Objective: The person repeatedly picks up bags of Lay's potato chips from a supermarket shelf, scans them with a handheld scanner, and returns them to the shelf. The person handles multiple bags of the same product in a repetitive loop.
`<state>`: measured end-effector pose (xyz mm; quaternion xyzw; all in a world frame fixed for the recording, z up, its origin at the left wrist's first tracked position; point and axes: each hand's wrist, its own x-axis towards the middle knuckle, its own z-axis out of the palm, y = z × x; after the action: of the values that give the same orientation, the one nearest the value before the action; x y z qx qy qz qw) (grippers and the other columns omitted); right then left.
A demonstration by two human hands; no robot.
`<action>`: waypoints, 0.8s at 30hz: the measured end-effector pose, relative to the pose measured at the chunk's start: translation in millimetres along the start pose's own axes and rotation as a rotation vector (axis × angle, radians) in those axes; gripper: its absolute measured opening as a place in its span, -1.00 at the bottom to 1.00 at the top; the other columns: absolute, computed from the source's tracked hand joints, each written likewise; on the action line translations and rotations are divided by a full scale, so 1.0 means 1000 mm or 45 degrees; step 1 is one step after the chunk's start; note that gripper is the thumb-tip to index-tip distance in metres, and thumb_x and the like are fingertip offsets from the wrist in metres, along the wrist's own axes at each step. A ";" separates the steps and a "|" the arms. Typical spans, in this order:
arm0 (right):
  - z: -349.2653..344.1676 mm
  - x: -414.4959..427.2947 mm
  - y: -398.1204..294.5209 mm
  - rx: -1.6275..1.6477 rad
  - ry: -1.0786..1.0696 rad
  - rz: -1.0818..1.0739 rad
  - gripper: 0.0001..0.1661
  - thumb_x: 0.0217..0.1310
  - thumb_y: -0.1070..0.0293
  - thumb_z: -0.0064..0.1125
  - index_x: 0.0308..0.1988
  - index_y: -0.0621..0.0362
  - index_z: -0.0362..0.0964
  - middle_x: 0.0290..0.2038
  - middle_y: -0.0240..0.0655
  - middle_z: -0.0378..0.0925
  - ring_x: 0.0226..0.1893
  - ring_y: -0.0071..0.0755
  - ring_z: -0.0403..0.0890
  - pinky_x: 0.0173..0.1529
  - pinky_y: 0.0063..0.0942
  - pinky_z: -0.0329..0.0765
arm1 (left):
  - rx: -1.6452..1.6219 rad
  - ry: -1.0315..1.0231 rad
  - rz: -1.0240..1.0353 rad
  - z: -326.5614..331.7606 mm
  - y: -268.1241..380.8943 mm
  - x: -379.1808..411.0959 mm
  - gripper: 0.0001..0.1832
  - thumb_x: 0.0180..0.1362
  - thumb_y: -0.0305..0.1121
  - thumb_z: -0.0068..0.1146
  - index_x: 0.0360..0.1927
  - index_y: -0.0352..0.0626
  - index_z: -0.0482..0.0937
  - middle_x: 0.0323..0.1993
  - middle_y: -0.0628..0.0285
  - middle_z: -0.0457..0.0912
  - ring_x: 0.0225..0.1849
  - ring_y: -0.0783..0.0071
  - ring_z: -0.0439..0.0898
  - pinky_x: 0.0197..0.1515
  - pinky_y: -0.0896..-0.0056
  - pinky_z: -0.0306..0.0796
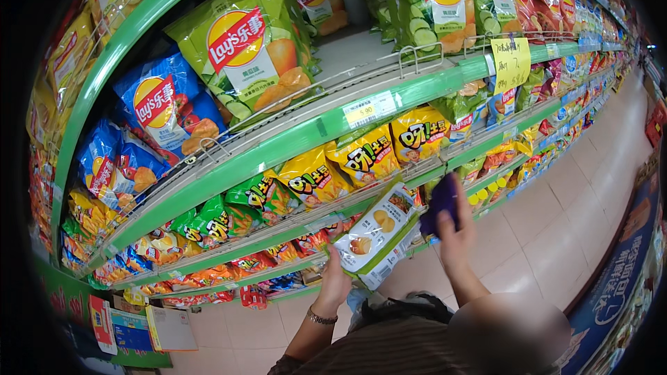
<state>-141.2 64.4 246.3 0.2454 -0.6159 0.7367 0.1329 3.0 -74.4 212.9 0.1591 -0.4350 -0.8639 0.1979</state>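
My left hand [337, 277] grips the lower left edge of a snack bag [378, 229] with a white printed back and green edges. The bag is tilted, and pictures of chips and a barcode show on it. In my right hand [458, 242] is a dark purple, soft-looking item [441, 205], possibly a cloth, close to the bag's right side. Whether the purple item touches the bag cannot be made out. Beyond both hands, yellow snack bags [367, 156] line a lower shelf, while a green Lay's chip bag [255, 57] leans on the shelf above.
A green-edged shelf rail [292, 140] with wire guards crosses in front of me. Blue Lay's bags [167, 109] stand at the left. A yellow handwritten tag [510, 65] hangs from the rail. Cardboard boxes [169, 328] sit low at the left, and a blue-sided display [609, 291] borders the tiled floor [542, 229].
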 end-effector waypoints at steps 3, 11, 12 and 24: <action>0.016 -0.034 -0.008 -0.406 -0.717 -0.556 -0.39 -0.11 0.44 0.04 0.06 0.22 0.22 0.10 -0.13 0.21 0.03 -0.25 0.31 0.02 -0.33 0.28 | -0.013 -0.091 -0.011 0.005 -0.008 0.008 -0.42 0.21 0.07 -0.52 0.28 0.16 -0.16 0.22 0.27 0.07 0.22 0.37 0.11 0.22 0.24 0.02; 0.050 -0.034 -0.003 -0.883 -0.691 -0.860 -0.56 -0.10 0.28 -0.02 -0.09 -0.05 0.39 0.03 -0.55 0.31 0.09 -0.41 0.24 0.17 -0.20 0.06 | -0.069 -0.007 -0.051 0.008 -0.007 0.000 -0.49 0.27 -0.07 -0.50 0.20 -0.13 0.01 0.17 0.24 0.17 0.20 0.38 0.15 0.22 0.27 0.05; 0.052 -0.024 0.004 -0.804 -0.636 -0.842 -0.57 -0.12 0.36 0.00 -0.11 0.02 0.39 -0.03 -0.43 0.37 0.03 -0.34 0.31 0.09 -0.30 0.22 | -0.081 -0.121 -0.067 0.010 -0.003 0.005 -0.44 0.24 -0.01 -0.50 0.23 -0.10 -0.03 0.22 0.24 0.08 0.25 0.35 0.06 0.25 0.20 -0.06; -0.003 0.011 0.026 -0.119 -0.224 -0.163 -0.72 0.17 0.43 -0.20 -0.14 0.27 0.33 -0.19 -0.17 0.42 -0.16 -0.25 0.43 -0.10 -0.39 0.37 | -0.265 0.038 0.107 0.000 0.019 -0.008 -0.38 0.19 0.09 -0.43 0.25 0.03 -0.06 0.23 0.25 0.07 0.23 0.30 0.08 0.23 0.16 -0.02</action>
<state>-164.6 60.6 229.9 0.3415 -0.6417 0.6730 0.1366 13.5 -80.9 229.3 0.1323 -0.3463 -0.8928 0.2559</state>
